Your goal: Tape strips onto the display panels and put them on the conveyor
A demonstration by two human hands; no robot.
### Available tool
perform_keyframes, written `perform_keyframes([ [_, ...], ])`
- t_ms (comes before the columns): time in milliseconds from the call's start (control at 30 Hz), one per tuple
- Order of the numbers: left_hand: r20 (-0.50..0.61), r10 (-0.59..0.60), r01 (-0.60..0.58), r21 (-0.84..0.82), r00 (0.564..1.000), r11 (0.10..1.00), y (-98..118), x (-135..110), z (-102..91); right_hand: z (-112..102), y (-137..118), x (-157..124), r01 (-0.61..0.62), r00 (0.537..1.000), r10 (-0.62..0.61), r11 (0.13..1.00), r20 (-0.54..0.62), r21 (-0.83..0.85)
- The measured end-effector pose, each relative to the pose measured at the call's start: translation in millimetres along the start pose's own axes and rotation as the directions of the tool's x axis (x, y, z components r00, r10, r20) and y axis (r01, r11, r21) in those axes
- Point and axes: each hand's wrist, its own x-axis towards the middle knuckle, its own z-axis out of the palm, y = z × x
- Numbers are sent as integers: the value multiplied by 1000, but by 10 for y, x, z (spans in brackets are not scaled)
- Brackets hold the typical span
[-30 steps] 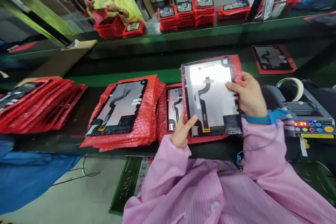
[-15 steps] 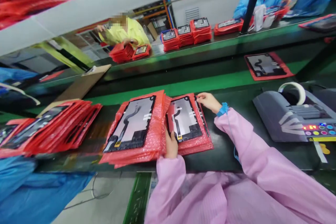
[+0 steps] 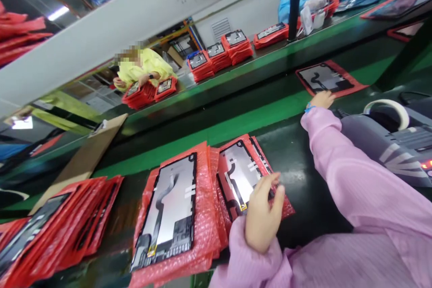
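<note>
My right hand (image 3: 322, 99) reaches out to the belt, its fingers closed at the near edge of a screen panel (image 3: 324, 76) lying on red bubble wrap. The fingertips are partly hidden. My left hand (image 3: 265, 213) is open over the lower right corner of a short stack, thumb and fingers apart. On top of that stack is a silver-backed screen panel (image 3: 238, 171) with a black ribbon cable. To its left lies a taller stack of bubble wrap sheets (image 3: 207, 216), topped by a larger-looking screen panel (image 3: 172, 207).
Leaning red-wrapped panels (image 3: 81, 225) stand at the left. A grey tape dispenser (image 3: 374, 137) with a white tape roll (image 3: 391, 108) sits at the right. Beyond the green belt (image 3: 249, 112), two people work near red stacks (image 3: 236, 47). A dark post (image 3: 405, 63) rises at the right.
My right hand has left the short stack's upper right edge and moved far right to the panel on the belt. My left hand has shifted from between the stacks to the short stack's lower right.
</note>
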Motion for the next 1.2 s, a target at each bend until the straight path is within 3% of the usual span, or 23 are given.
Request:
perform_keyframes([
  [100,3,-22,22,-219,1000,975,89,558,218,4,43,10,-234,972,233,972,-34,-5],
  [200,-29,-135,114,-375,990,920,75,1302,527,20,77,-68,-269,963,269,963,6,6],
  [267,-7,-358,316,-452,934,834,34,1858,768,33,82,-151,-236,971,236,971,32,22],
  [400,130,-485,488,-448,865,749,-31,2829,1266,50,47,-392,-88,996,85,992,40,90],
  [500,206,-491,527,-447,847,722,-25,3270,1556,32,-16,-622,4,997,-16,989,81,148],
  [600,192,-480,511,-456,856,729,-7,3469,1708,-73,-128,-881,56,988,-83,979,133,198],
  [667,165,-474,492,-467,865,735,-3,3478,1735,-243,-228,-1103,77,981,-117,967,153,243],
  [767,120,-466,458,-501,877,734,-5,3281,1682,-688,-337,-1588,126,965,-190,939,180,320],
  [867,49,-445,395,-555,894,732,-28,2801,1506,-1288,-250,-2238,209,930,-314,878,190,431],
  [933,-11,-420,333,-589,907,736,-75,2348,1331,-1678,-45,-2655,257,938,-337,841,88,476],
  [1000,-63,-389,272,-615,919,740,-155,1843,1155,-2000,248,-2950,177,981,-127,888,-144,425],
  [1033,-75,-377,252,-623,923,741,-204,1591,1084,-2127,413,-3033,66,959,54,912,-278,405],
  [1100,-81,-361,233,-630,929,741,-308,1133,1003,-2307,738,-3073,-196,805,416,860,-424,471],
  [1133,-69,-359,240,-625,931,743,-360,942,999,-2362,883,-3043,-292,736,551,783,-394,549],
  [1167,-53,-360,254,-615,931,747,-409,783,1016,-2396,1008,-2994,-363,702,646,687,-300,630],
  [1200,-33,-364,273,-601,931,752,-453,657,1050,-2412,1109,-2935,-417,699,695,586,-166,695],
])
